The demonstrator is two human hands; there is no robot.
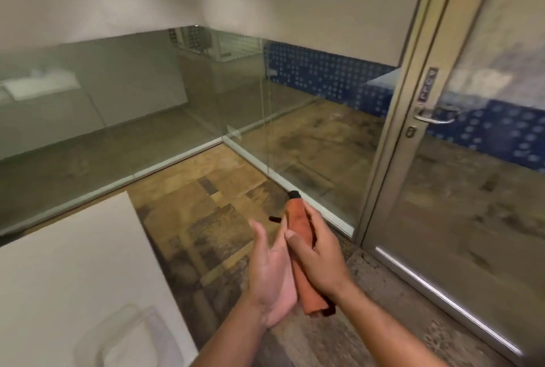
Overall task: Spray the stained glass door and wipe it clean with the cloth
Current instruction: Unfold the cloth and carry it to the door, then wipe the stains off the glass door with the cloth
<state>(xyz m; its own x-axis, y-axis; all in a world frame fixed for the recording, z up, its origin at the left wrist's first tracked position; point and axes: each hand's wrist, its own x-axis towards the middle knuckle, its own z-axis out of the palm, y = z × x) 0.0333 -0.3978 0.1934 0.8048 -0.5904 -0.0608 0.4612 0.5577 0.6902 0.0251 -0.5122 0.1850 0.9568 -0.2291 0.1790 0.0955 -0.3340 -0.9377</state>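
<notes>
- Nearest me, my right hand (320, 251) is wrapped around a rolled orange cloth (298, 228), thumb across its front; my left hand (271, 275) is spread, palm just beside the roll.
- The cloth looks soft and light. It should crush easily, so I judge a full-palm grip around its middle is best.
- A black tip (294, 195) pokes from the top; whether it is a sprayer, I cannot tell.
- A white tabletop (73, 263) sits to my left.
- Farther right stands the glass door (477, 190), smeared and cloudy, with its metal handle (435, 117).
</notes>
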